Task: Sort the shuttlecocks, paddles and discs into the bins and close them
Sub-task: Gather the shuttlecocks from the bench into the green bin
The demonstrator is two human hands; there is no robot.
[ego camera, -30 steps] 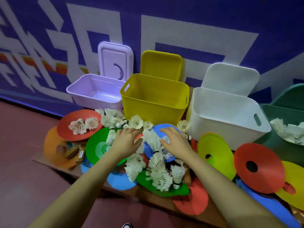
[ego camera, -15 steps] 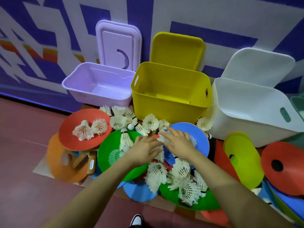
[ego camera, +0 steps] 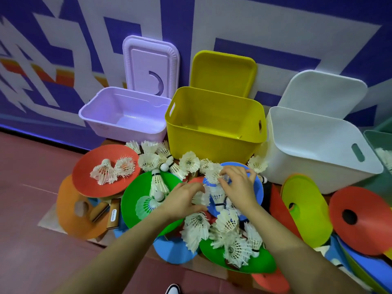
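Observation:
Several white shuttlecocks [ego camera: 228, 236] lie heaped over coloured discs on the floor. My left hand [ego camera: 184, 200] curls round shuttlecocks at the edge of a green disc [ego camera: 135, 194]. Over a blue disc [ego camera: 257, 188], my right hand [ego camera: 238, 183] pinches a shuttlecock [ego camera: 213, 171] with its fingertips. Behind the heap stand three open bins: a lilac bin [ego camera: 125, 122], a yellow bin [ego camera: 214, 134] and a white bin [ego camera: 318, 153]. Wooden paddle handles [ego camera: 106, 211] poke out from under a red disc [ego camera: 97, 181].
Each bin's lid leans on the purple and white wall: lilac lid [ego camera: 151, 64], yellow lid [ego camera: 222, 73], white lid [ego camera: 322, 92]. A green bin [ego camera: 379, 143] holding shuttlecocks is at the right edge. More discs, lime [ego camera: 307, 209] and red [ego camera: 360, 221], lie right.
The view has shifted closer and further over the bins. Both hands have moved up into the shuttlecocks on the blue disc, and their fingers have closed around them.

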